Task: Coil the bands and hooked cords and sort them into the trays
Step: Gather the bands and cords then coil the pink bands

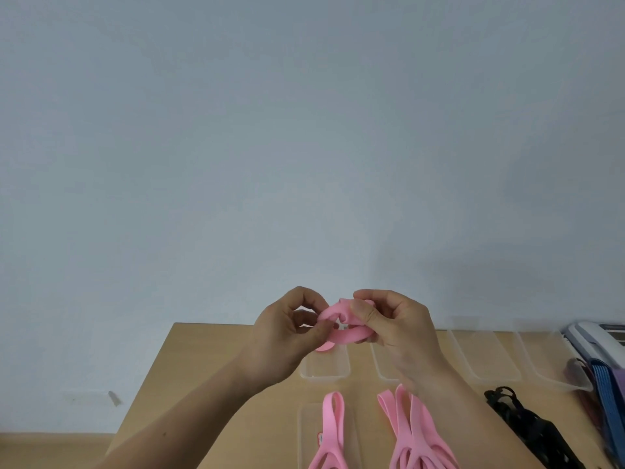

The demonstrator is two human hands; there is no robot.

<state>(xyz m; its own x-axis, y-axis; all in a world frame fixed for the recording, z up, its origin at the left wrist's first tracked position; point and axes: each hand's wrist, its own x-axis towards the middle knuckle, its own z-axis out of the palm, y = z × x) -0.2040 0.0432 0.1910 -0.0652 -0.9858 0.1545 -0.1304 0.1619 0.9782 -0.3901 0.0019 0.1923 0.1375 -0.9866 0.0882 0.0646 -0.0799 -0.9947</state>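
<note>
Head view, the only one: left hand (287,336) and right hand (402,336) are raised over the far part of the table (209,401), both pinching one pink band (341,324) held in the air between them, partly wound into a small ring. The fingers (363,314) on both hands are curled, thumbs pressed against the band, nothing else held. Step in hand looks like coiling. To do it well, keep one pinch fixed on the wraps, feed flat turns with the other hand, avoid twists, and don't loosen early, since rubbery strap likely springs open. The band is flat, matte, smooth and stretchy-looking. Below the hands is a row of clear plastic trays (487,360), shallow and rectangular. The nearest tray (324,370) shows a bit of pink under the left hand; can't tell if it's a dropped coil or the band's tail. Loose pink bands (412,431) lie uncoiled on the near table as long flat loops, one on a clear lid-like sheet. Black hooked cords (527,424) are piled to the right, woven-looking, with a blue cord (608,401) at the edge. Most sorting seems still undone.
</note>
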